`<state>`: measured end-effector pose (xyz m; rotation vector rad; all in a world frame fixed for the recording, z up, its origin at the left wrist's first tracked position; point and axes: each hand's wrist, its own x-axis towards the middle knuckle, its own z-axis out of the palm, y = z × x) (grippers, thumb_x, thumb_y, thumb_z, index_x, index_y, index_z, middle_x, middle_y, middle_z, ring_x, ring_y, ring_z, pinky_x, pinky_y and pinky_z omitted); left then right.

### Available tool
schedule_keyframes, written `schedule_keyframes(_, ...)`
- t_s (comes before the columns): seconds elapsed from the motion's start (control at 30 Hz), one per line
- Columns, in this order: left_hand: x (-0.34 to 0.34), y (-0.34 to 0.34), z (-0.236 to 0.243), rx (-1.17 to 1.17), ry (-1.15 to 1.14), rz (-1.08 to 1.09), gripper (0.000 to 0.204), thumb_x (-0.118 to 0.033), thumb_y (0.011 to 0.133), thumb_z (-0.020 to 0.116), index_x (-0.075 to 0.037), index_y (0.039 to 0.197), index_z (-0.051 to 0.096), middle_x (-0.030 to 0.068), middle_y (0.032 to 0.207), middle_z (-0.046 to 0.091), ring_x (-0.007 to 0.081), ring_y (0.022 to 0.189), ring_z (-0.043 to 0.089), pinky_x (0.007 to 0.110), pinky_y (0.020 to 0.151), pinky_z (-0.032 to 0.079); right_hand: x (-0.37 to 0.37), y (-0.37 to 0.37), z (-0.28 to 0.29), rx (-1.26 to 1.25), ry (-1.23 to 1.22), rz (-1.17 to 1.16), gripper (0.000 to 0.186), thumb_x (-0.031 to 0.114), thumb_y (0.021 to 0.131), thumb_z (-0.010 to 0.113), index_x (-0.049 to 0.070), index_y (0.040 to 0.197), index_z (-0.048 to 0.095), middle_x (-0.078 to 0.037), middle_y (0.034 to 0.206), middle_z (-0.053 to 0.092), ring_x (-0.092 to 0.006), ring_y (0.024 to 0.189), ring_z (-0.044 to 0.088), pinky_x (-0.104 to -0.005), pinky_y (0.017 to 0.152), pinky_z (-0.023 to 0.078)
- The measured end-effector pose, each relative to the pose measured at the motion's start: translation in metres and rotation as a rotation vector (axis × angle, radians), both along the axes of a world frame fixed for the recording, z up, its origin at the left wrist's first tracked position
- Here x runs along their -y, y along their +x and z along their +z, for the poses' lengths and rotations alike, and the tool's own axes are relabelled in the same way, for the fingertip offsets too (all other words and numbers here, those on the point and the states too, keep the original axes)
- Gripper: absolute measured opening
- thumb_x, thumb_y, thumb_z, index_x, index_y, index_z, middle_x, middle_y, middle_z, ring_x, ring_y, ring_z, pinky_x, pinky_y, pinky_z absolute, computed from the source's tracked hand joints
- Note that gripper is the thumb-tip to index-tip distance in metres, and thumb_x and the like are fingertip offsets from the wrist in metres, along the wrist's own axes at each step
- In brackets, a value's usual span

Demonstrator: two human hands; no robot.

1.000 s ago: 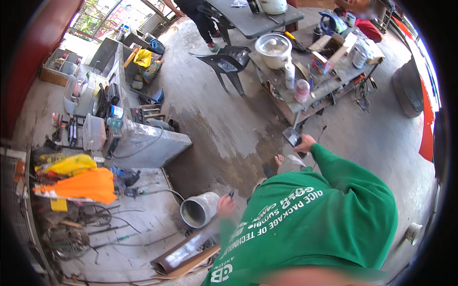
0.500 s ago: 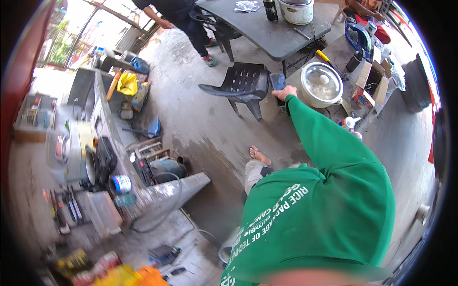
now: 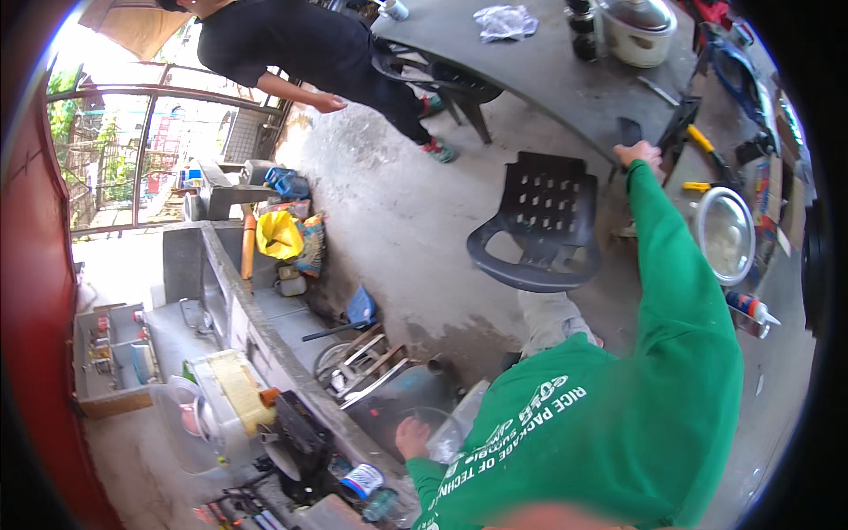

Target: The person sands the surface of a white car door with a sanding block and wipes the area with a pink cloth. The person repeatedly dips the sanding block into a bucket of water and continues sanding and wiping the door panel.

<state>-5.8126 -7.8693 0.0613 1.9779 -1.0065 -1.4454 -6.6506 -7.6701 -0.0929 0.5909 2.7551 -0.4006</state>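
Note:
My right hand (image 3: 640,157) reaches out at the table's near corner and is closed around a dark, flat smartphone (image 3: 629,131). My left hand (image 3: 412,439) hangs low, with its fingers loosely apart and nothing visible in them. It is nearest a rounded dark grey tank (image 3: 405,396) on the floor. A black plastic chair (image 3: 545,216) stands in front of me, left of my right arm. To the right of that arm is a round pot with a glass lid (image 3: 726,237).
A person in dark clothes (image 3: 309,44) is beside the grey table (image 3: 539,66), which holds a white rice cooker (image 3: 638,40). Along the left runs a low concrete wall (image 3: 256,327). Jars, containers and tools crowd the lower left; a blue dustpan (image 3: 360,306) lies past the wall.
My view has swung left, so the chair and table sit farther right. My left hand has come into sight. The smartphone is now by the table corner, and more of the other person shows.

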Motion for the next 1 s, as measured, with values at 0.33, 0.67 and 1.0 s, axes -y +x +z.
schedule_keyframes(0.33, 0.225, -0.092, -0.001, 0.294, 0.283, -0.378, 0.031, -0.010, 0.089, 0.074, 0.002, 0.117, 0.070, 0.0113, 0.095, 0.074, 0.0231, 0.075, 0.074, 0.033, 0.066, 0.062, 0.051, -0.046, 0.011, -0.093, -0.018, -0.036, 0.114, 0.063, 0.077, 0.084, 0.006, 0.161, 0.034, -0.021, 0.163, 0.039, -0.0452, 0.148, 0.039, -0.0550, 0.119, 0.038)
schedule_keyframes(0.67, 0.507, -0.238, -0.034, 0.054, 0.213, -0.688, 0.021, -0.012, 0.094, 0.071, -0.004, 0.113, 0.068, 0.0044, 0.090, 0.070, 0.0177, 0.077, 0.070, 0.033, 0.070, 0.059, 0.301, 0.279, 0.249, 0.706, -1.917, 1.085, 0.104, 0.068, 0.090, 0.068, 0.005, 0.164, 0.029, -0.020, 0.174, 0.012, -0.0355, 0.162, 0.002, -0.0511, 0.129, 0.003)
schedule_keyframes(1.0, 0.644, -0.307, -0.080, -0.133, 0.122, -0.718, 0.026, -0.008, 0.091, 0.072, -0.001, 0.115, 0.067, 0.0049, 0.091, 0.070, 0.0163, 0.074, 0.070, 0.031, 0.066, 0.060, 0.333, 0.164, 0.463, 0.058, -1.344, 1.304, 0.015, 0.015, 0.093, 0.078, -0.001, 0.092, 0.078, -0.008, 0.084, 0.077, -0.0156, 0.078, 0.074, -0.0307, 0.070, 0.056)
